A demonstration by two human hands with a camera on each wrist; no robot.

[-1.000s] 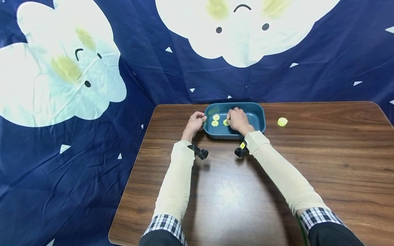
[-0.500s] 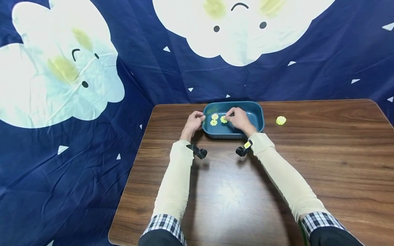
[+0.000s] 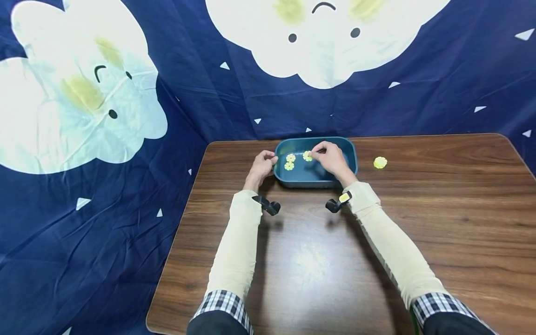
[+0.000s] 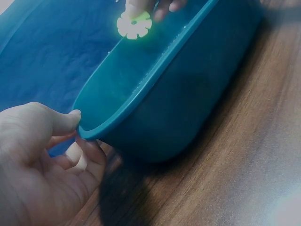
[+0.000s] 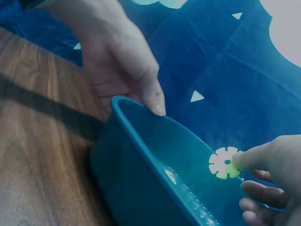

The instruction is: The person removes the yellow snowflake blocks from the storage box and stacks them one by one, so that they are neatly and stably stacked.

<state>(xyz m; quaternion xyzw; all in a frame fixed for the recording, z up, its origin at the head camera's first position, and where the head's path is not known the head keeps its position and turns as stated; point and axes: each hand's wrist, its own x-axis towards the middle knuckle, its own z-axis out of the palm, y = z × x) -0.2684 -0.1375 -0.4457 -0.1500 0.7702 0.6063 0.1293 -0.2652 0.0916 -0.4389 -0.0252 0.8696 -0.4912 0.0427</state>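
My left hand (image 3: 262,166) holds the left end of a blue-green plastic bin (image 4: 164,117), thumb at the rim and fingers curled beneath it. Between thumb and fingertips, my right hand (image 3: 332,159) pinches a yellow-green flower-shaped plastic disc (image 5: 224,163) with a small centre hole. In the right wrist view that disc hangs over the bin's opening. Two similar flower discs (image 3: 289,165) show inside the bin near its left end in the head view. The right hand's wrist is above the bin's near right rim.
On the wooden table (image 3: 439,209), right of the bin, lies another yellow-green flower piece (image 3: 380,162). A dark blue cloth (image 3: 234,102) with white clouds hangs right behind the table's back edge and along the left.
My right hand has come up off the bin's floor with the flower disc pinched in it, shifting slightly back and right. The left hand stays at the rim.
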